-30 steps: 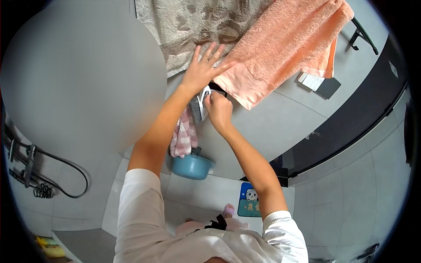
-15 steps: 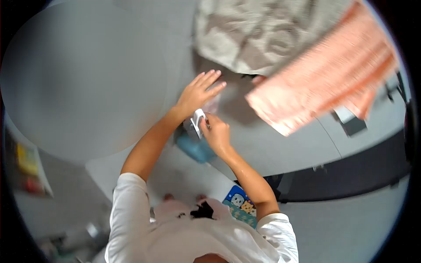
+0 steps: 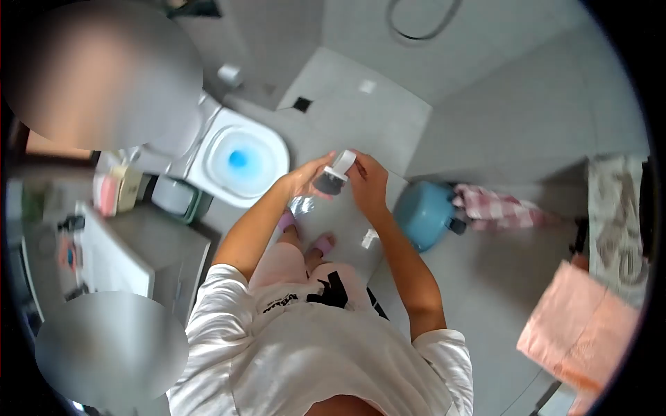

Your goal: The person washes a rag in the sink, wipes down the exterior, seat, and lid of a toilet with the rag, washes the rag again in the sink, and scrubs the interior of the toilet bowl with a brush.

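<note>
A small brush (image 3: 330, 182) with a white loop-shaped handle and a dark grey head is held in front of me, above the floor. My right hand (image 3: 369, 184) is closed on the white handle from the right. From the left, my left hand (image 3: 307, 179) cups the dark head, with fingers on both sides of it; part of those fingers is hidden. Just below the left hand is a shiny, see-through piece (image 3: 303, 205), too blurred to name.
To the left stands a white toilet (image 3: 277, 149) with blue water, beside a lidded bin (image 3: 173, 196) and a cabinet (image 3: 163, 260). A blue tub (image 3: 424, 215) and checked cloth (image 3: 496, 206) are at right. A peach towel (image 3: 579, 326) hangs farther right. Pink slippers (image 3: 324, 243) are on my feet.
My view has swung left, bringing the toilet in and shifting the towels to the right edge. My left hand, spread flat before, now cups the brush. The right hand keeps the handle.
</note>
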Motion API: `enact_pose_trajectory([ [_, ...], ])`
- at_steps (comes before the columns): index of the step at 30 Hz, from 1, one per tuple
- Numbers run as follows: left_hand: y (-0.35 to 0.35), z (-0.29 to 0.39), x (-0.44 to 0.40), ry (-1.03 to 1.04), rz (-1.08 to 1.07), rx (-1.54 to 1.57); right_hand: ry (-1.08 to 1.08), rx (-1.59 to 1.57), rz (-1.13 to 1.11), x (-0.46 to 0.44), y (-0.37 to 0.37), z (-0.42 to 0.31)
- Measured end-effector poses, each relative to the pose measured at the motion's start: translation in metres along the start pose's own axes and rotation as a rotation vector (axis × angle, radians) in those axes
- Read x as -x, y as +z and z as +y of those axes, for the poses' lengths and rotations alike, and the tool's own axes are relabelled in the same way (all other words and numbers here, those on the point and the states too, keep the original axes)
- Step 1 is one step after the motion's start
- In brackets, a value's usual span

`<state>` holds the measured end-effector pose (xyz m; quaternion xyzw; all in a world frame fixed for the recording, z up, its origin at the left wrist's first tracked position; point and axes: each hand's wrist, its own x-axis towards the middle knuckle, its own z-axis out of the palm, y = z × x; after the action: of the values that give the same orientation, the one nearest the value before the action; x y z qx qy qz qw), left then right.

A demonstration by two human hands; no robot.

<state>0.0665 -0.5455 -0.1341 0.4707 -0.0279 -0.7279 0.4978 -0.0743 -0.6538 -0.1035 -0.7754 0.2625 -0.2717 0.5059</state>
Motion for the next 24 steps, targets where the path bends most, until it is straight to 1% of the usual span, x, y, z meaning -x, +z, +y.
enact_pose_trajectory([
  [1,-0.02,-0.018,0.012,0.064,0.065,0.067,0.008,-0.132,-0.116,0.003,0.021,0.001],
  [2,-0.041,-0.034,0.024,0.1,0.198,0.07,0.023,-0.257,-0.23,0.005,0.041,0.002],
  [3,-0.067,-0.05,0.034,0.14,0.248,0.138,0.019,-0.263,-0.281,0.008,0.06,0.004],
  [4,-0.089,-0.064,0.045,0.18,0.298,0.206,0.16,-0.361,-0.437,0.01,0.078,0.005],
  [5,-0.107,-0.077,0.051,0.216,0.445,0.334,0.311,-0.451,-0.59,0.011,0.094,0.007],
  [6,-0.125,-0.091,0.06,0.226,0.471,0.366,0.315,-0.453,-0.632,0.008,0.104,0.004],
  [8,-0.168,-0.116,0.071,0.327,0.814,0.067,0.892,-0.628,-0.844,-0.004,0.128,-0.003],
  [9,-0.185,-0.124,0.073,0.332,0.824,0.092,0.897,-0.612,-0.867,-0.004,0.147,-0.001],
  [11,-0.213,-0.145,0.071,0.443,1.022,-0.167,0.886,-0.249,-1.025,0.006,0.181,0.005],
  [12,-0.209,-0.139,0.082,0.36,1.098,-0.236,0.901,-0.229,-1.042,0.014,0.197,0.007],
  [14,-0.217,-0.149,0.077,0.407,1.2,-0.194,0.506,0.29,-1.217,0.023,0.232,0.01],
  [15,-0.226,-0.151,0.077,0.407,1.213,-0.167,0.499,0.306,-1.241,0.028,0.248,0.027],
  [17,-0.238,-0.165,0.073,0.339,1.323,-0.142,0.09,0.327,-1.083,0.048,0.267,0.077],
  [18,-0.245,-0.17,0.071,0.323,1.34,-0.103,0.088,0.336,-1.124,0.042,0.275,0.072],
  [20,-0.255,-0.183,0.065,0.377,1.338,0.024,0.569,0.423,-1.316,0.024,0.289,0.05],
  [21,-0.264,-0.192,0.057,0.356,1.361,0.061,0.569,0.436,-1.361,0.02,0.299,0.085],
  [22,-0.273,-0.203,0.047,0.373,1.445,0.093,0.19,0.566,-1.311,0.019,0.308,0.142],
  [23,-0.279,-0.214,0.034,0.386,1.527,0.128,-0.005,0.614,-1.307,0.012,0.319,0.167],
  [24,-0.289,-0.227,0.021,0.364,1.549,0.164,-0.203,0.668,-1.278,0.005,0.33,0.192],
])
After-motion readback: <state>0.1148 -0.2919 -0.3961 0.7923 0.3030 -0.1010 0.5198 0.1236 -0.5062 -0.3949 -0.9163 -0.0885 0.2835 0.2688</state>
